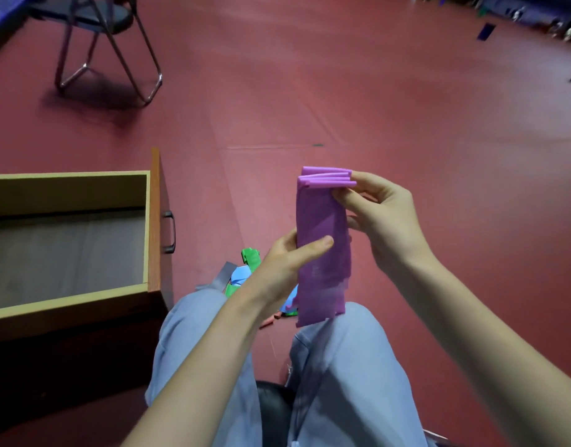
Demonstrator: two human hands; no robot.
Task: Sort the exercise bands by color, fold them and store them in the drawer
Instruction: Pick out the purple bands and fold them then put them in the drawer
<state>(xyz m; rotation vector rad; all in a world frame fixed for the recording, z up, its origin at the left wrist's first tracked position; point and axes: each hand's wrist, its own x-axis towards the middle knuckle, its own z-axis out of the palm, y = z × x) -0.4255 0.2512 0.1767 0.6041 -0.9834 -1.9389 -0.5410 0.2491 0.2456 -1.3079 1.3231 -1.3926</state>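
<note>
Pinching the stacked top folds of the purple band [321, 221] with the fingers [345, 196] of the right hand [377, 217], curled onto the edge. Gripping the same band lower down with the left hand [287, 262], thumb across the front, the other fingers hidden behind. Held upright in the air above the knees [342, 350], loose ends hanging toward the lap.

Judged light, thin, soft and stretchy, a little tacky rather than slippery. Likely to spring open if released, so best taken across the whole stack of folds and squeezed flat, not by a single layer.

Below the hands, on the floor [390, 108], a heap of other bands [245, 272]: green, blue, grey, something red. Close by on the left, an open drawer [68, 191] with a handle [171, 232], grey bottom showing. Farther off, a folding chair [113, 21]. Between band and drawer, only the left forearm and knee to get past.
</note>
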